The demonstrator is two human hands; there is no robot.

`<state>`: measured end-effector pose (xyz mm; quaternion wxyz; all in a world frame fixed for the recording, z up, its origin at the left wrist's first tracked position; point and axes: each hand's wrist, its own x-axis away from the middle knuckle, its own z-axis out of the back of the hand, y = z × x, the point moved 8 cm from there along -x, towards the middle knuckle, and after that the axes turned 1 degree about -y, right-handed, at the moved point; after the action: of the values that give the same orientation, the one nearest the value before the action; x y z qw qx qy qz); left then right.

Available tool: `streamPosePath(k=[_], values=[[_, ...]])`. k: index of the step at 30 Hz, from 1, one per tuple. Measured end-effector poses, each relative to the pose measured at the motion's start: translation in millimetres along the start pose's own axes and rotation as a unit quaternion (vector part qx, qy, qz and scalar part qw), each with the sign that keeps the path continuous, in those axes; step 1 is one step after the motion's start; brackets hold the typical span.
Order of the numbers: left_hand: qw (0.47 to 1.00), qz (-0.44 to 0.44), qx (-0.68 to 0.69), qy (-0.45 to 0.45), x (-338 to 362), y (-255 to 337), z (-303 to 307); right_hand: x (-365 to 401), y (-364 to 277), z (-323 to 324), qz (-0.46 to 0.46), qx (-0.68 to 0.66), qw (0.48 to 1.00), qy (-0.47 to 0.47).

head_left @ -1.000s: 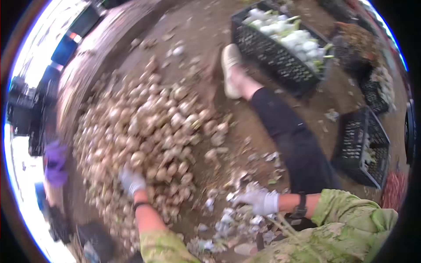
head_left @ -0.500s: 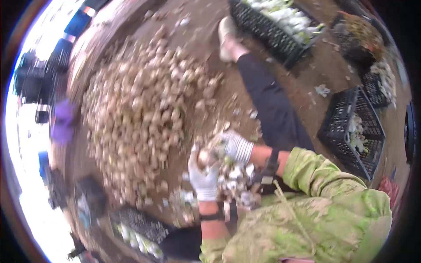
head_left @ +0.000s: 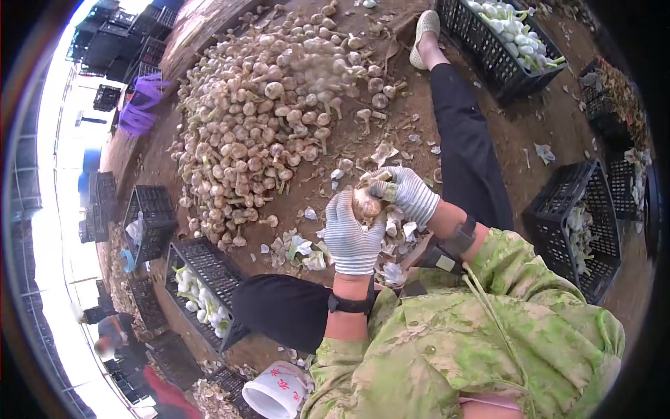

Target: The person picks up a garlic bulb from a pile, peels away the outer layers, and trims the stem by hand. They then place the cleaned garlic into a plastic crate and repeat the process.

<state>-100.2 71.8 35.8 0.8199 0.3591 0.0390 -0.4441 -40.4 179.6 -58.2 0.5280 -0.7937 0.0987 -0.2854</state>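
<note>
A brownish garlic bulb (head_left: 366,203) is held between my two gloved hands, low over scattered peelings. My left hand (head_left: 353,235), in a white striped glove, cups the bulb from below with its fingers and thumb around it. At the bulb's upper right side, my right hand (head_left: 410,193) has its fingers curled, the thumb pressing on it by the stem and loose skin. White garlic skins (head_left: 394,274) lie beneath and beside the hands. A large heap of unpeeled garlic (head_left: 258,119) spreads over the ground to the upper left.
Black crates of white garlic stand at the top right (head_left: 488,70) and lower left (head_left: 202,255). Another crate (head_left: 607,244) tilts at the right. A white bucket (head_left: 262,398) lies near my left leg (head_left: 279,307). Another person (head_left: 118,335) is at the far lower left.
The camera view has shifted, so the heap, crates and hands sit further right in it, and the bucket now shows. Both hands stay on the garlic bulb.
</note>
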Motion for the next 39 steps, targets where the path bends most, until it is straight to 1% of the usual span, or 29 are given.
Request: streamPosePath(k=[1,3,5,7,8,9,10,11,12,13,14,15,16,17,19,21,23,25,27,29,30,31,32,33,34,35,37,38,39], values=[[1.000,-0.001,-0.003,-0.002,1.2,0.0,0.7,0.8,2.7,-0.6,0.001,0.004,1.000,-0.001],[1.000,-0.007,0.001,0.005,1.8,1.8,6.3,0.9,7.9,-2.7,0.013,-0.058,0.998,-0.009],[1.000,-0.016,0.003,0.012,3.5,2.4,8.6,4.6,4.7,-3.9,0.031,-0.041,0.998,-0.020],[0.975,0.135,0.174,-0.012,7.9,-20.3,4.4,9.7,-3.3,-7.9,0.047,-0.028,0.998,-0.029],[0.919,0.231,0.318,-0.040,17.1,-29.4,-2.7,13.2,-5.7,-11.5,0.037,-0.028,0.998,-0.047],[0.918,0.232,0.318,-0.041,20.4,-31.3,-1.0,16.3,-6.5,-16.1,0.026,-0.028,0.997,-0.064],[0.900,0.235,0.365,-0.039,23.7,-34.2,-1.6,18.6,-5.7,-19.7,0.033,-0.075,0.992,-0.091],[0.880,0.238,0.410,-0.035,26.2,-35.9,-1.6,17.7,-2.0,-21.8,0.033,-0.075,0.992,-0.092],[0.894,0.222,0.388,-0.029,25.8,-34.3,1.8,16.7,2.7,-24.4,0.026,-0.125,0.987,-0.098],[0.894,0.222,0.389,-0.027,27.9,-33.9,2.8,16.1,6.1,-26.3,0.019,-0.174,0.979,-0.105],[0.946,0.168,0.277,-0.020,26.2,-27.5,10.9,15.9,8.5,-24.0,0.028,-0.116,0.989,-0.086],[0.981,0.111,0.159,-0.013,25.3,-19.1,17.1,14.0,14.6,-25.2,0.028,-0.115,0.989,-0.086],[0.994,0.051,0.092,0.009,25.5,-11.0,20.7,10.6,20.3,-22.7,0.044,-0.086,0.994,-0.058],[0.994,0.052,0.092,0.012,28.0,-9.5,20.8,8.7,24.7,-19.4,0.060,-0.056,0.996,-0.030],[0.999,0.012,0.035,0.026,29.9,1.9,26.8,14.4,12.8,-27.0,0.050,-0.020,0.998,-0.030],[0.999,0.011,0.039,0.035,32.2,-3.2,29.4,17.4,16.7,-31.3,-0.004,-0.070,0.996,-0.051],[0.998,-0.039,0.005,0.047,33.8,2.0,34.0,16.7,23.5,-32.9,-0.030,-0.081,0.994,-0.072],[0.998,-0.029,0.023,0.043,31.8,1.0,39.6,16.0,30.5,-38.1,-0.061,-0.152,0.981,-0.103],[0.998,-0.021,0.039,0.038,33.2,0.5,43.6,20.9,25.5,-39.7,-0.061,-0.155,0.980,-0.110],[0.987,0.088,0.136,0.016,36.5,-17.5,41.5,27.9,9.0,-43.1,-0.040,-0.039,0.991,-0.119],[0.942,0.192,0.275,0.013,45.1,-37.7,26.5,31.0,0.6,-48.8,-0.014,0.020,0.992,-0.127],[0.942,0.193,0.273,0.006,51.8,-43.5,19.3,35.5,-12.3,-56.0,0.038,0.131,0.981,-0.136],[0.821,0.271,0.501,0.028,65.2,-59.3,3.4,37.7,-18.9,-60.0,0.078,0.211,0.964,-0.144],[0.641,0.334,0.689,0.046,76.9,-64.1,-12.9,40.9,-24.1,-64.7,0.116,0.286,0.939,-0.149],[0.547,0.415,0.722,0.082,87.5,-63.9,-22.1,45.7,-30.4,-67.1,0.106,0.268,0.949,-0.125],[0.535,0.394,0.746,0.049,86.8,-58.9,-18.6,47.2,-29.1,-68.3,0.109,0.286,0.944,-0.121],[0.407,0.418,0.811,0.042,88.1,-46.8,-15.2,46.2,-21.3,-66.3,0.120,0.261,0.949,-0.134],[0.412,0.422,0.807,0.022,87.0,-45.0,-16.7,46.1,-15.1,-61.1,0.123,0.252,0.953,-0.115],[0.457,0.420,0.784,0.002,84.8,-45.7,-16.4,44.2,-3.7,-58.1,0.075,0.163,0.977,-0.116]])
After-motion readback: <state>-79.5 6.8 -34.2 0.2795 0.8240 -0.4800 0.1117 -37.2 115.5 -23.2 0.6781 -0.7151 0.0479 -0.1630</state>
